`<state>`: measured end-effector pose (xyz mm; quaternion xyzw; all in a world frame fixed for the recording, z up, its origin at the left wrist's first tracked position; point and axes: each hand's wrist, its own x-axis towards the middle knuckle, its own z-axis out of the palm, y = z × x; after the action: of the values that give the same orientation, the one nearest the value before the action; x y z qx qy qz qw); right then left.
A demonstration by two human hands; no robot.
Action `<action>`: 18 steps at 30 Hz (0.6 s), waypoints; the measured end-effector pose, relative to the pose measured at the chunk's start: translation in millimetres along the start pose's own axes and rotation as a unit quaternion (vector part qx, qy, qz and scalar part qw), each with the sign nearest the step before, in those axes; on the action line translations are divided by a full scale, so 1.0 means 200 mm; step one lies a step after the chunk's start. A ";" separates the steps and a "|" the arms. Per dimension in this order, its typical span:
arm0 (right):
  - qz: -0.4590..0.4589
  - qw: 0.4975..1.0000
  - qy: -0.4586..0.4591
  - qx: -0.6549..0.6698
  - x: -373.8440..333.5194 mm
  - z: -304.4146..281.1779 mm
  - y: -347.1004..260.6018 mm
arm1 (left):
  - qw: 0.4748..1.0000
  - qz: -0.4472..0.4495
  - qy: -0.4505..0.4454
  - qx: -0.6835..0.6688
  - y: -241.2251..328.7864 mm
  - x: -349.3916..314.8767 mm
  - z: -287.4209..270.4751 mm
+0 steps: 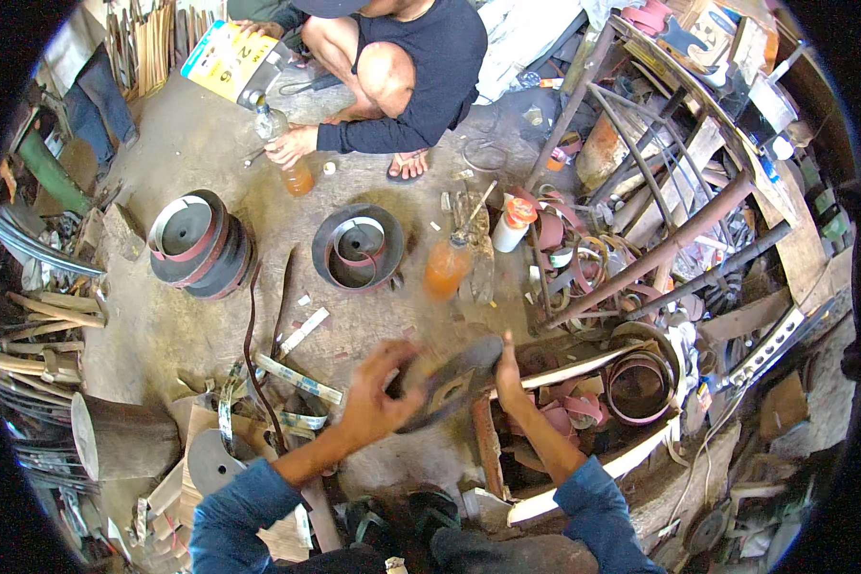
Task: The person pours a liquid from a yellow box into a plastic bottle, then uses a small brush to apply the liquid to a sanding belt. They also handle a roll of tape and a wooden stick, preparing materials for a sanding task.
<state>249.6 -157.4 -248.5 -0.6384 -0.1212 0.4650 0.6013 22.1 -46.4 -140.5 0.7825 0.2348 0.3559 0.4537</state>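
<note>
A dark, round wheel or disc (447, 389) with a paler patch near its middle is held tilted between my two hands, above the floor. My left hand (385, 387) curls its fingers around the left edge, slightly smeared by motion. On the opposite edge, my right hand (510, 376) presses with its palm, the fingers pointing up. Just beyond the disc stands a bottle of orange liquid (448, 268) with a stick in its neck. A dark wheel (327, 251) with a coiled reddish strip on top lies ahead of my left hand.
Stacked wheels (222, 263) stand at the left. A wooden box (489, 450) of reddish abrasive strips sits by my right forearm. A white bottle (510, 234) with an orange cap is near a metal frame (660, 247). Ahead, a squatting person (407, 86) holds a bottle with orange liquid (298, 179).
</note>
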 end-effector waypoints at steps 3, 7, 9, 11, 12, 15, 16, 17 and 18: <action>-0.104 0.994 -0.024 0.032 -0.20 0.09 -0.02 | 0.984 -0.154 -0.089 0.026 -0.02 0.18 -0.17; 0.206 0.974 -0.032 0.085 -0.43 0.24 0.03 | 0.922 -0.265 -0.280 -0.044 -0.09 0.29 -0.29; 0.294 0.938 -0.027 0.184 -0.51 0.28 0.07 | 0.930 -0.255 -0.265 0.025 -0.09 0.25 -0.28; 0.290 0.920 -0.034 0.260 -0.54 0.29 0.10 | 0.911 -0.338 -0.232 0.038 -0.08 0.21 -0.26; 0.307 0.918 -0.025 0.249 -0.57 0.29 0.11 | 0.911 -0.337 -0.226 0.069 -0.08 0.20 -0.25; 0.377 0.886 -0.054 0.265 -0.57 0.28 0.12 | 0.929 -0.256 -0.199 0.179 -0.11 0.19 -0.23; 0.364 0.895 -0.044 0.254 -0.58 0.27 0.13 | 0.927 -0.249 -0.223 0.170 -0.13 0.20 -0.23; 0.342 0.909 -0.032 0.237 -0.59 0.27 0.14 | 0.929 -0.229 -0.241 0.160 -0.15 0.21 -0.23; 0.305 0.924 -0.008 0.231 -0.61 0.27 0.15 | 0.932 -0.201 -0.258 0.156 -0.16 0.22 -0.23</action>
<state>132.9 -216.1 -212.0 -0.4838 0.1850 0.6462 0.5604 13.9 24.0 -138.3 0.8446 0.3147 0.0017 0.4332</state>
